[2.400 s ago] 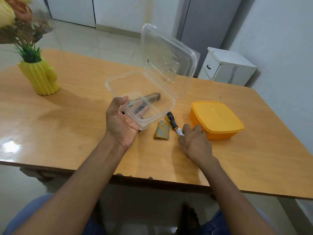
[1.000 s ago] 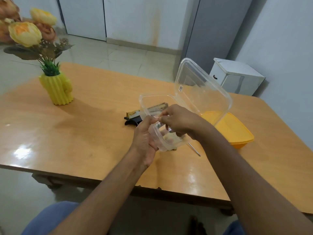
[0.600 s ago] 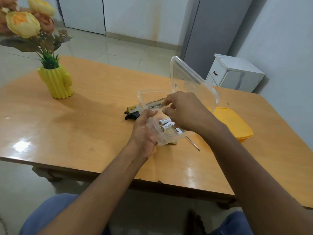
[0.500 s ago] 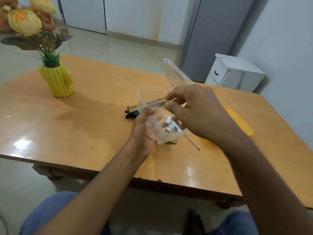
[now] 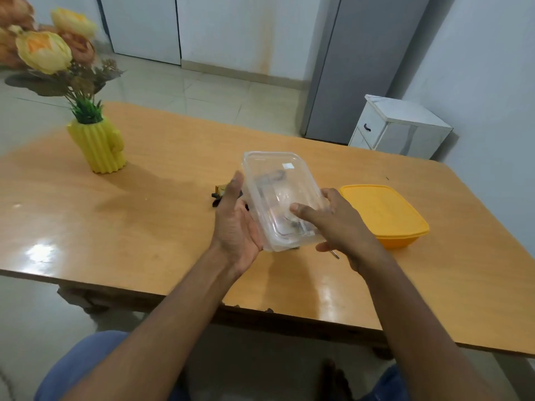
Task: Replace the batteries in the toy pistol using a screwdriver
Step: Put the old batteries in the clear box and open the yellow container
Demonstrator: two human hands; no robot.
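The toy pistol (image 5: 220, 193) lies on the desk (image 5: 144, 221), only a dark-and-yellow sliver of it peeking out just beyond the left hand (image 5: 236, 224), most of it hidden behind that hand and the box. And the box is where the action is: a clear plastic container (image 5: 279, 198) with its lid down, held up off the desk between both hands. The left hand cradles its left side, palm turned in, fingers straight along the wall. The right hand (image 5: 337, 224) takes the right side, fingers wrapped round the far edge and thumb laid across the lid, so that grip is closed on the container. Through the plastic, small pale cylinders sit at the near end, blurred, likely the batteries (image 5: 299, 227). Just under the right hand, a thin metal tip of the screwdriver (image 5: 335, 254) pokes out on the desk. Right of the grip, an orange lidded box (image 5: 385, 212); well off to the left, a yellow vase (image 5: 97, 146) of flowers.
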